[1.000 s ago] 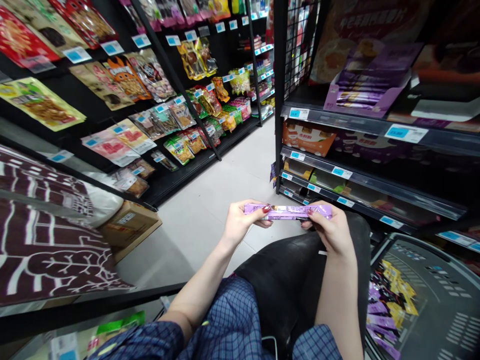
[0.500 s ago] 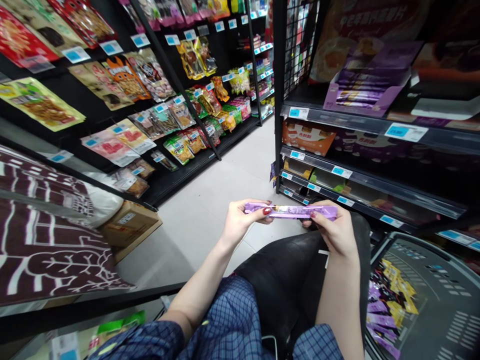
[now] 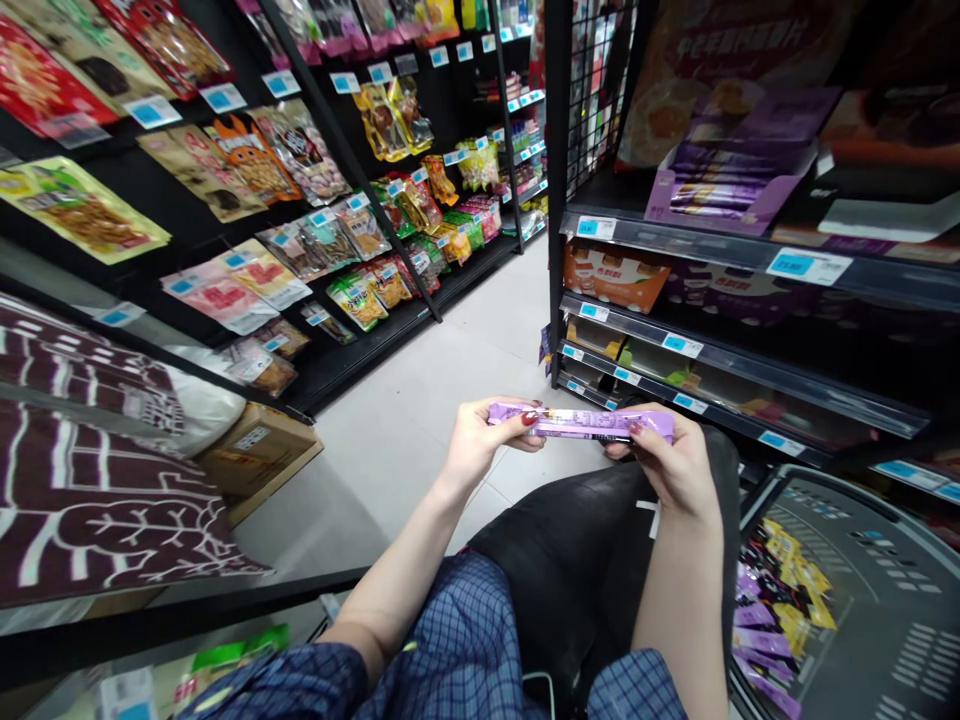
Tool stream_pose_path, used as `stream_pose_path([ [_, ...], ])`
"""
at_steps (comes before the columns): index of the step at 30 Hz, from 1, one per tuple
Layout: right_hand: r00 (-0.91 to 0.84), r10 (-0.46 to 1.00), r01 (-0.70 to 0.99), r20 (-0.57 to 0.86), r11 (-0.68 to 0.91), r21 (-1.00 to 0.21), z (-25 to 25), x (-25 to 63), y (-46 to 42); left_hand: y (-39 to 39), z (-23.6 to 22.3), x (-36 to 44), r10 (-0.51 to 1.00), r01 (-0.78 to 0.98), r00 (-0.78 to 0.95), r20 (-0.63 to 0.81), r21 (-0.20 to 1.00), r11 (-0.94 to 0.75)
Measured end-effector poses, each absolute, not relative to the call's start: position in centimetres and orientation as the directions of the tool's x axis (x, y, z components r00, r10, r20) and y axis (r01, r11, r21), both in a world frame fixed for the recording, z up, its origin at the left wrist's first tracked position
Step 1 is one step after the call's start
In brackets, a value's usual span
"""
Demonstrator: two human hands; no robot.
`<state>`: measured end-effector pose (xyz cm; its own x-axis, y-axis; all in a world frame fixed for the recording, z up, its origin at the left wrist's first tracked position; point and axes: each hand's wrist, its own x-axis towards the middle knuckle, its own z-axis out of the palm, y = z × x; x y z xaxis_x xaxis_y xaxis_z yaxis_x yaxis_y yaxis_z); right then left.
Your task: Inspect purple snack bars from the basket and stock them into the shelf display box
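Holding one purple packet [image 3: 574, 423] at both ends, between pinched fingers [image 3: 514, 430] of left hand [image 3: 476, 445] and right hand [image 3: 681, 462], with grey basket [image 3: 862, 600] of small packets [image 3: 766, 615] at the right.

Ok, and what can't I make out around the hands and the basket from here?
- Head view: fine print on the purple packet, too small and blurred.
- Head view: parts of the left hand and right hand behind the packet, hidden by it.
- Head view: how many wrappers lie in the pile, since they overlap.
- Head view: the full grey basket, cut off by the picture's edges.
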<state>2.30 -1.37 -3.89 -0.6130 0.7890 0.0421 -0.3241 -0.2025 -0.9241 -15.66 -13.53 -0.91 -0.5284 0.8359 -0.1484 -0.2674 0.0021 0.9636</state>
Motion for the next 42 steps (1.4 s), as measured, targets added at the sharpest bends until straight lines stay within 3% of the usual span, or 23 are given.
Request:
stream_pose_path([
  [21, -0.629, 0.775, -0.266, -0.054, -0.280, -0.922, -3.87, 3.10, -0.93, -13.11, -0.49, -15.73, 0.836, -0.382, -0.491, -0.245, 0.923, 0.046],
  [42, -0.632, 0.775, -0.310, -0.008, -0.262, -0.914, -3.95, 3.05, -0.84, -13.06, -0.81, -15.78, 0.853, -0.386, -0.469, -0.227, 0.922, 0.033],
])
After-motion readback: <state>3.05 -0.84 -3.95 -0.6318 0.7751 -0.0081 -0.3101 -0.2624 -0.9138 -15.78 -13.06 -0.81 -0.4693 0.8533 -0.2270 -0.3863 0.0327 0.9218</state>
